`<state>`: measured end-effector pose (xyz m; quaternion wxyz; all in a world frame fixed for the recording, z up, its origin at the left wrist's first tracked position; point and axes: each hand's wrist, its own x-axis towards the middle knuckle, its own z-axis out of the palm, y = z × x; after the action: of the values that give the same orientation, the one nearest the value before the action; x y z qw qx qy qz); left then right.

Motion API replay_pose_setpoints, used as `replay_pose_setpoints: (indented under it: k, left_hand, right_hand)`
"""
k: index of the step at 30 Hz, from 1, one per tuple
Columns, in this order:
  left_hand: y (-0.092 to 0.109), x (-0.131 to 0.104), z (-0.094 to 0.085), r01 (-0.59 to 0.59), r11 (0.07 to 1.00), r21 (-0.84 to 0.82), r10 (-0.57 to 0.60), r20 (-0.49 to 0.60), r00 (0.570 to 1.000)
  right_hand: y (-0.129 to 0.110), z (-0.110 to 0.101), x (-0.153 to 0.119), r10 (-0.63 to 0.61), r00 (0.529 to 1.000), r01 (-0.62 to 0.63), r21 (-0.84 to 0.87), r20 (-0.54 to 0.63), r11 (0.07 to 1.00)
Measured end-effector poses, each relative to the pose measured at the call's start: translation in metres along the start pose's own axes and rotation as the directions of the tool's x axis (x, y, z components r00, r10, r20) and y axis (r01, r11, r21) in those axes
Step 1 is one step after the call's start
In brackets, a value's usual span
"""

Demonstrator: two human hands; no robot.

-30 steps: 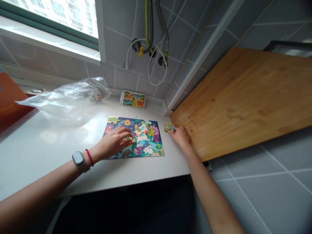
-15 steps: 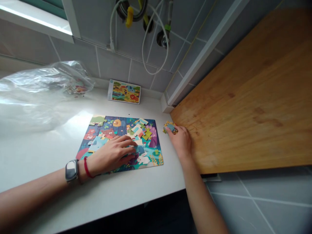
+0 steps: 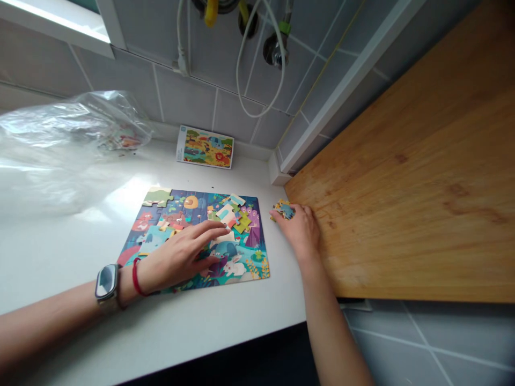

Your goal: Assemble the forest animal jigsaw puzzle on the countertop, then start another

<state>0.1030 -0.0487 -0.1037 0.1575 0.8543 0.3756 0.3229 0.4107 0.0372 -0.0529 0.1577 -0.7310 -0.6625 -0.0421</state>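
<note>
A colourful jigsaw puzzle [image 3: 249,268] lies flat on the white counter, with several loose pieces on top of it. Over its middle, my left hand [image 3: 183,252] reaches in from the left, fingers stretched out and thumb apart, holding nothing I can see. Its fingertips are by the loose pale pieces [image 3: 226,215] and a green piece [image 3: 243,221]. To the right of the puzzle, my right hand [image 3: 302,230] grips a small stack of puzzle pieces [image 3: 284,209] near the counter's surface. My left hand hides part of the puzzle's lower middle.
A picture card [image 3: 207,147] with animals leans at the back wall. Clear plastic bags [image 3: 80,123] lie at the back left, with small pieces inside. A wooden board [image 3: 410,187] borders the counter on the right. A white cable [image 3: 241,86] hangs above.
My left hand's fingers have lifted slightly and straightened, with the thumb more apart. My right hand keeps the stack of puzzle pieces in nearly the same place. The view has shifted slightly.
</note>
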Motion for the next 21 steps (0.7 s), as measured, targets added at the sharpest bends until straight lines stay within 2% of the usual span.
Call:
replay_pose_setpoints:
  k: [4, 7, 11, 15, 18, 20, 21]
  left_hand:
    - [0.000, -0.001, 0.002, 0.026, 1.000, 0.003, -0.026, 0.009, 1.000]
    - [-0.002, -0.003, 0.003, 0.038, 0.999, 0.016, -0.038, 0.020, 0.999]
    - [-0.002, -0.005, 0.003, 0.073, 0.997, 0.039, -0.073, 0.018, 0.997]
    - [-0.001, -0.003, 0.002, 0.088, 0.995, 0.041, -0.089, 0.026, 0.996]
    - [-0.001, -0.002, 0.001, 0.079, 0.996, 0.029, -0.080, 0.034, 0.996]
    - [-0.001, -0.001, 0.001, 0.058, 0.998, 0.002, -0.058, 0.041, 0.997]
    - [-0.001, -0.001, 0.001, 0.048, 0.999, -0.012, -0.047, 0.042, 0.998]
  right_hand:
    - [-0.010, 0.003, 0.004, 0.085, 0.996, -0.084, -0.026, 0.024, 0.996]
    - [-0.009, 0.007, 0.004, 0.084, 0.996, -0.084, 0.011, 0.010, 0.996]
    - [0.002, 0.014, 0.003, 0.032, 0.999, -0.026, 0.139, -0.038, 0.990]
    - [0.012, 0.014, 0.001, -0.043, 0.987, 0.082, 0.262, -0.154, 0.961]
    - [0.010, 0.008, -0.011, -0.112, 0.979, 0.178, 0.430, -0.173, 0.885]
    - [0.002, 0.002, -0.028, -0.234, 0.968, 0.245, 0.584, -0.097, 0.774]
    - [-0.003, -0.001, -0.037, -0.355, 0.935, 0.277, 0.652, -0.013, 0.706]
